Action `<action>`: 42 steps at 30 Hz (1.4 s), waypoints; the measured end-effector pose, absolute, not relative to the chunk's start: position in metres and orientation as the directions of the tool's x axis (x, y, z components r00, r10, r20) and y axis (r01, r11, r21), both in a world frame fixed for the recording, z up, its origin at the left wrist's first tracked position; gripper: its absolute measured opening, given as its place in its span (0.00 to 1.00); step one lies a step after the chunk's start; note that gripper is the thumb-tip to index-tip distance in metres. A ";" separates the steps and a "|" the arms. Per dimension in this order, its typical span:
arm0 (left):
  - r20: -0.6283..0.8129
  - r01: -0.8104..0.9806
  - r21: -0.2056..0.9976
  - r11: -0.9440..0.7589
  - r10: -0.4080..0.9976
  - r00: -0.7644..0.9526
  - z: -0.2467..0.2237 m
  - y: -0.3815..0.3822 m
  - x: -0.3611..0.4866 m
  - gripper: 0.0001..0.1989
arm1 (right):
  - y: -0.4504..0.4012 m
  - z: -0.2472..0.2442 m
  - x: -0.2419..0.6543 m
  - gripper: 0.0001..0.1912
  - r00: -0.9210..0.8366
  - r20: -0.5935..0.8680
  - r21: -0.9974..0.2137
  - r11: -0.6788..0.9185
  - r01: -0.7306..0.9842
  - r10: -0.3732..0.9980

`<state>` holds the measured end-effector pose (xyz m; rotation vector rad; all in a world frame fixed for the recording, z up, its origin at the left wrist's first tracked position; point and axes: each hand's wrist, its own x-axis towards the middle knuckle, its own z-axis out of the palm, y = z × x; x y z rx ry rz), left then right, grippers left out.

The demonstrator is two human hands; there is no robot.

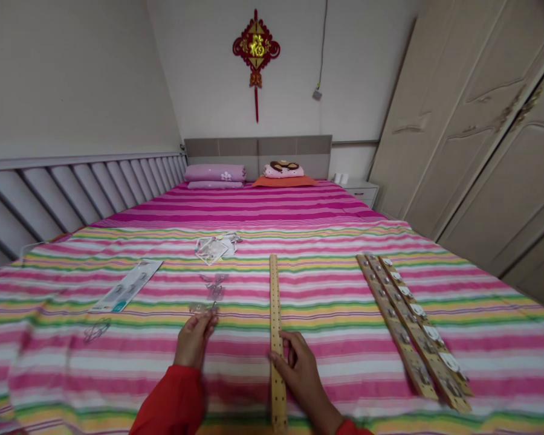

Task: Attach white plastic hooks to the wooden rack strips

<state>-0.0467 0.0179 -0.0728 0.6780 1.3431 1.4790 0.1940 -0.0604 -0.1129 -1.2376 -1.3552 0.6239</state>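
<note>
My left hand is closed in a pinch at a small clear adhesive hook, partly hidden by the fingertips. Just beyond lie more clear hooks with metal parts, in a loose cluster. My right hand grips the near half of a long, narrow wooden strip, thumb on one edge and fingers on the other. Rows of small dark holes run along this strip, which lies lengthwise on the striped bedspread.
To the right lie several wooden strips bearing hooks and white discs. On the left are a blister pack and thin wire loops. Card packets lie farther back. A slatted rail borders the bed, and wardrobes stand opposite.
</note>
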 end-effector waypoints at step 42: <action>0.024 -0.087 0.996 -0.008 0.982 0.185 -0.063 -0.086 0.048 0.13 | -0.099 -0.066 0.192 0.23 0.096 -0.066 -0.951 -0.034 -0.307 0.993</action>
